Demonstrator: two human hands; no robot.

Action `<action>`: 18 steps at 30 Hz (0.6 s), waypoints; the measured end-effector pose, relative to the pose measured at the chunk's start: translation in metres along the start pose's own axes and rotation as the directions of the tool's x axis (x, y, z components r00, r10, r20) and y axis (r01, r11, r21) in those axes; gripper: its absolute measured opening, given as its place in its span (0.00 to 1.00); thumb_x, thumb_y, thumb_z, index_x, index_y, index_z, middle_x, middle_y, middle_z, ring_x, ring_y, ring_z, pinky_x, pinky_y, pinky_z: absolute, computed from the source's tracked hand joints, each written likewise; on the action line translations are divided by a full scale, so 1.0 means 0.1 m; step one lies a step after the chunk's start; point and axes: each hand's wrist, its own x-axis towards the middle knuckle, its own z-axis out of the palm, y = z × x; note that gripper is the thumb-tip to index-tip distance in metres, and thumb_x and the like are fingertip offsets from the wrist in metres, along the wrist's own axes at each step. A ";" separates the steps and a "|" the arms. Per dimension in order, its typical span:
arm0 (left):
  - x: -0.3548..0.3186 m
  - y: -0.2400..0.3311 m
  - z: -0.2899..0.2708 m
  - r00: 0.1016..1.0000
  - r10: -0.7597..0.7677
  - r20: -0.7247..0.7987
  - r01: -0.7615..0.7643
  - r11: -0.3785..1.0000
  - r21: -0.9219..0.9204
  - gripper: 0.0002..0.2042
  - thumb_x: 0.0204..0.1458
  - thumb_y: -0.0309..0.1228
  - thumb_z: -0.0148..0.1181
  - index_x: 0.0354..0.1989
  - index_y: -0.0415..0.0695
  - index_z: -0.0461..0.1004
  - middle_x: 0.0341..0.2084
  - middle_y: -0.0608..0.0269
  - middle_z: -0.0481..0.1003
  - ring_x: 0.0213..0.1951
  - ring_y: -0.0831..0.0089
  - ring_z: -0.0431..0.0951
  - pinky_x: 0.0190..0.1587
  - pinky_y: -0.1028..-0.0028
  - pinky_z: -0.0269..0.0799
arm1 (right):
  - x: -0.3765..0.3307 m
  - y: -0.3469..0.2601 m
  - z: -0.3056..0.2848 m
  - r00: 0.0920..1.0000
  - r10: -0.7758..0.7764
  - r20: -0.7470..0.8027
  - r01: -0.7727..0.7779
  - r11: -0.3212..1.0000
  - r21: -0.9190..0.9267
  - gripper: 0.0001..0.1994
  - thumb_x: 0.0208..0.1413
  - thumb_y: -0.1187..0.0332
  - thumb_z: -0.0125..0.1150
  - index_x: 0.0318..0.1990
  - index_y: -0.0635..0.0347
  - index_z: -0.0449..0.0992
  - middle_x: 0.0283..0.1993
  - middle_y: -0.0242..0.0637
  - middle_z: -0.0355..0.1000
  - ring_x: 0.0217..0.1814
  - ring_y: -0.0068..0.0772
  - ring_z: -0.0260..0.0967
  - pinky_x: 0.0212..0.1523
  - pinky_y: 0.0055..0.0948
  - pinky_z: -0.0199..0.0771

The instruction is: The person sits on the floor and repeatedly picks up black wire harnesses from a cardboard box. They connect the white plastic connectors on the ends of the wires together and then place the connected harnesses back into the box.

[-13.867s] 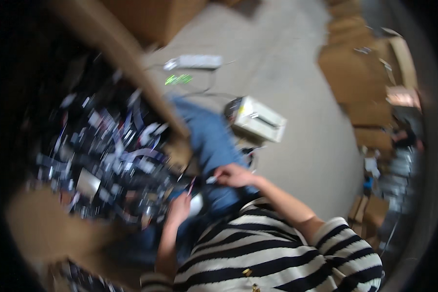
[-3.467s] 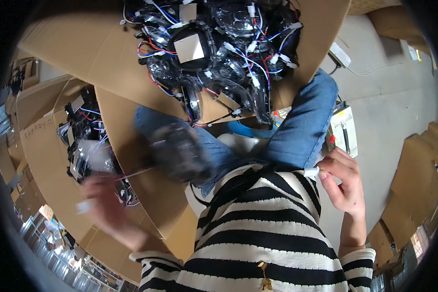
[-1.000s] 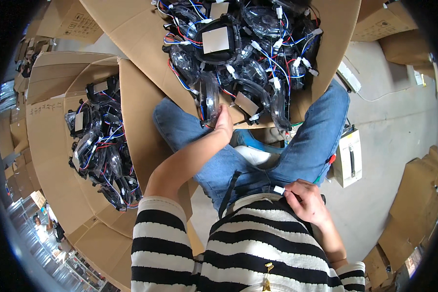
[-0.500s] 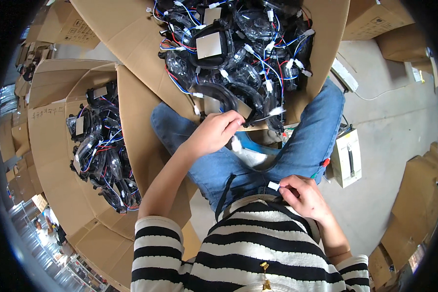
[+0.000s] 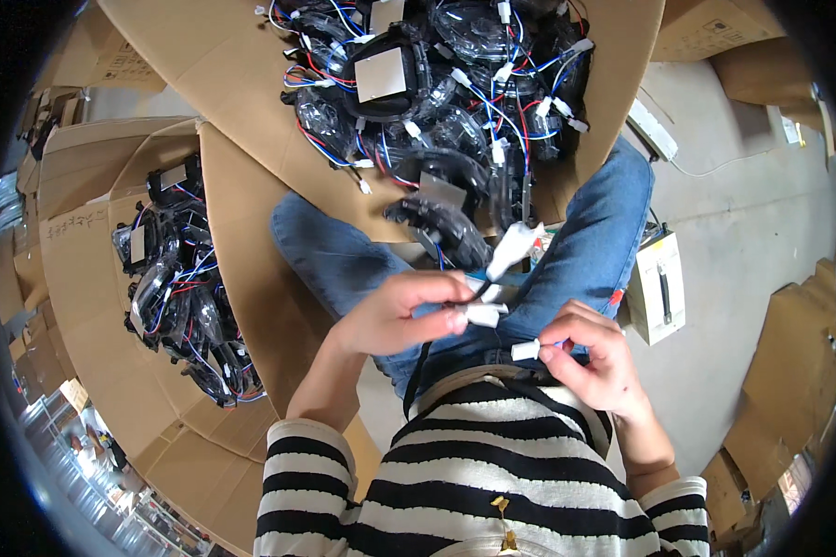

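Observation:
My left hand (image 5: 409, 314) pinches a white plug connector (image 5: 483, 314) over my lap; a second white connector (image 5: 515, 246) on the same wires sticks up above it, leading to a black plastic part (image 5: 450, 230) at the box edge. My right hand (image 5: 599, 357) holds another small white connector (image 5: 526, 350) between thumb and fingers, just right of the left hand. Both hands are close together above my blue jeans (image 5: 344, 265). The two held connectors are apart.
A cardboard box (image 5: 251, 84) ahead holds several black parts with red, blue and white wires (image 5: 437, 102). A second box (image 5: 74, 306) of the same parts lies at my left. A white device (image 5: 658, 283) sits on the grey floor at my right, with a white power strip (image 5: 655, 130) beyond it.
My left hand has pulled back from the box edge toward my lap with a black part's wires and connector. My right hand lifted slightly with its white connector toward the left hand.

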 end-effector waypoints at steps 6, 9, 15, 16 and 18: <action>0.04 -0.06 0.26 0.982 0.148 -0.120 -0.121 0.971 0.208 0.12 0.37 0.19 0.56 0.35 0.38 0.73 0.25 0.60 0.73 0.25 0.71 0.71 0.28 0.77 0.65 | -0.06 0.04 -0.06 0.991 0.128 -0.031 -0.118 0.967 0.224 0.03 0.42 0.78 0.55 0.27 0.64 0.70 0.22 0.32 0.65 0.22 0.21 0.59 0.22 0.20 0.57; 0.01 -0.07 0.41 0.960 0.197 -0.201 -0.130 0.944 0.302 0.17 0.36 0.16 0.55 0.39 0.41 0.73 0.25 0.62 0.73 0.24 0.70 0.70 0.28 0.76 0.65 | -0.11 0.03 -0.06 0.980 0.200 -0.019 -0.185 0.933 0.310 0.02 0.43 0.78 0.55 0.27 0.64 0.70 0.22 0.31 0.66 0.22 0.18 0.59 0.22 0.17 0.57; 0.04 -0.21 0.64 0.826 0.458 -0.329 -0.234 0.809 0.539 0.19 0.32 0.15 0.56 0.37 0.41 0.73 0.27 0.61 0.73 0.24 0.70 0.70 0.27 0.76 0.66 | -0.18 0.04 0.02 0.935 0.347 -0.066 -0.307 0.890 0.338 0.01 0.46 0.76 0.53 0.27 0.64 0.70 0.22 0.30 0.67 0.22 0.13 0.60 0.22 0.15 0.59; 0.03 -0.20 0.64 0.833 0.465 -0.298 -0.219 0.773 0.596 0.20 0.27 0.13 0.53 0.36 0.36 0.71 0.27 0.56 0.73 0.27 0.63 0.72 0.30 0.73 0.68 | -0.19 0.03 0.04 0.915 0.394 -0.087 -0.346 0.876 0.336 0.02 0.46 0.75 0.53 0.27 0.64 0.70 0.22 0.29 0.67 0.22 0.12 0.59 0.22 0.15 0.58; 0.04 -0.22 0.66 0.804 0.545 -0.239 -0.233 0.658 0.716 0.19 0.27 0.12 0.52 0.35 0.36 0.71 0.29 0.55 0.73 0.27 0.63 0.72 0.31 0.72 0.69 | -0.20 0.04 0.08 0.881 0.456 -0.128 -0.391 0.853 0.346 0.02 0.47 0.75 0.53 0.26 0.64 0.69 0.21 0.28 0.66 0.22 0.12 0.59 0.21 0.14 0.58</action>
